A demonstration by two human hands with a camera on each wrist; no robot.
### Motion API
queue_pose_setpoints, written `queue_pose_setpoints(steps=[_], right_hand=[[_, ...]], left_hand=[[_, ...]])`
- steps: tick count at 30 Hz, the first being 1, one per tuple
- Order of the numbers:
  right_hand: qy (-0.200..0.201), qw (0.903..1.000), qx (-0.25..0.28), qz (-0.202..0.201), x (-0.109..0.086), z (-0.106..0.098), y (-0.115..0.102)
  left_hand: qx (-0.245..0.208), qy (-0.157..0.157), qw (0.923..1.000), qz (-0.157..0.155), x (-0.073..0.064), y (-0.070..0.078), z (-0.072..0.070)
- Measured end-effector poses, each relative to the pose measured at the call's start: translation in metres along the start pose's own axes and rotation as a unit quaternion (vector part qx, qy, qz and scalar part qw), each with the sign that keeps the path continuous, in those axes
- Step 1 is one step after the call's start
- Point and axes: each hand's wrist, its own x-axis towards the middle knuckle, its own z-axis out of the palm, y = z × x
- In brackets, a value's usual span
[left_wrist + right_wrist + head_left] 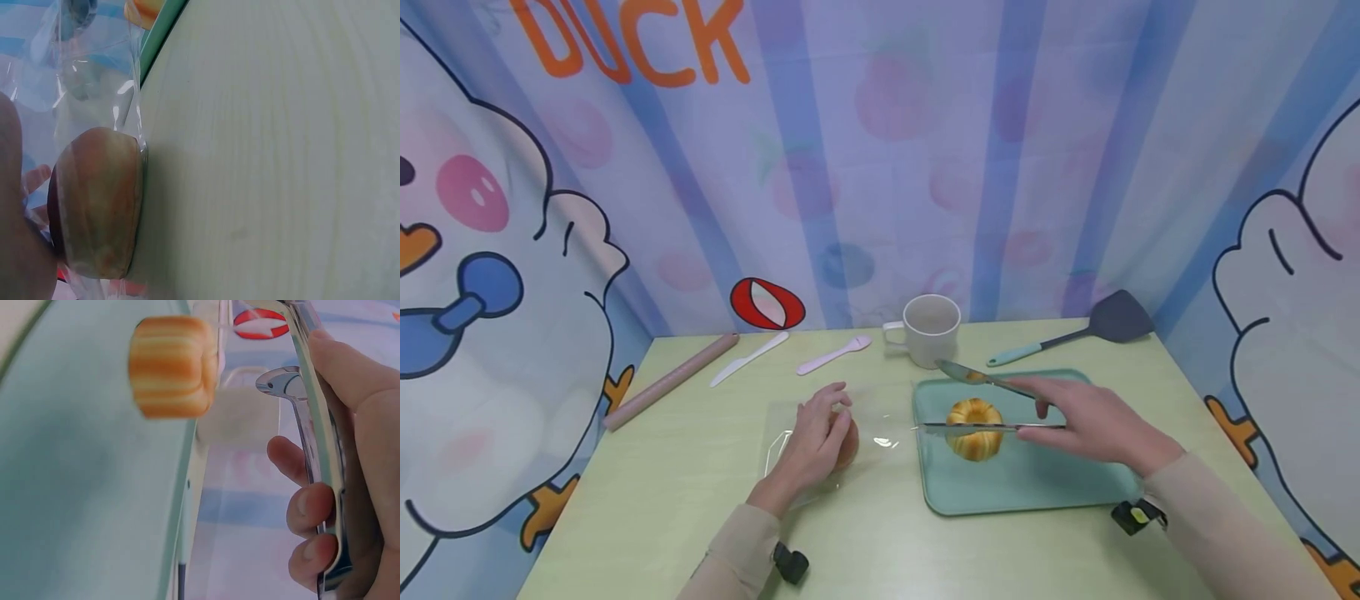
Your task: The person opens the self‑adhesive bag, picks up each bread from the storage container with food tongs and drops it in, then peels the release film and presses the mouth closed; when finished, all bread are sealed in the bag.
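Observation:
My left hand (811,437) lies over a brown bun (848,443) inside a clear plastic bag (883,429), its fingers loosely bent. In the left wrist view the bun (100,203) shows through the film, beside the hand's edge. With my right hand (1090,421) I hold metal tongs (992,382) between thumb and fingers. The tongs' two arms stand apart, one crossing in front of a round ridged bread roll (973,450). That roll (172,367) appears apart from the tongs (319,419) in the right wrist view.
The roll is over a teal tray (1030,492), with the bag's far end near its left edge. Along the back are a white mug (931,333), a spatula (1116,318), a lilac spoon (835,354), a white knife (748,358) and a pink rolling pin (670,382).

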Motion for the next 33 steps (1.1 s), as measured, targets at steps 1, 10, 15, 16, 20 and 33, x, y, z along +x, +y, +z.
queue_pose_setpoints(steps=[1,10,15,16,20,33], right_hand=[[-0.001,1.0000,0.004,0.007,-0.004,0.000,0.003],[-0.022,0.9975,0.033,0.058,-0.035,0.006,0.026],[-0.028,0.9963,0.044,0.068,-0.048,0.013,0.035],[-0.026,0.9963,0.046,0.068,-0.050,0.015,0.036],[-0.023,0.9964,0.050,0.065,-0.053,0.023,0.041],[0.003,0.9987,0.036,0.036,-0.055,0.041,0.042]], left_hand=[[0.001,0.003,1.0000,0.002,0.000,0.000,0.000],[0.000,-0.002,1.0000,-0.002,-0.002,0.003,-0.001],[0.004,-0.001,1.0000,-0.003,-0.001,0.003,-0.002],[0.005,-0.002,1.0000,-0.004,-0.002,0.002,-0.001],[0.003,-0.005,1.0000,-0.005,-0.002,0.003,-0.002],[-0.009,-0.017,0.9998,-0.003,-0.003,0.003,-0.003]])
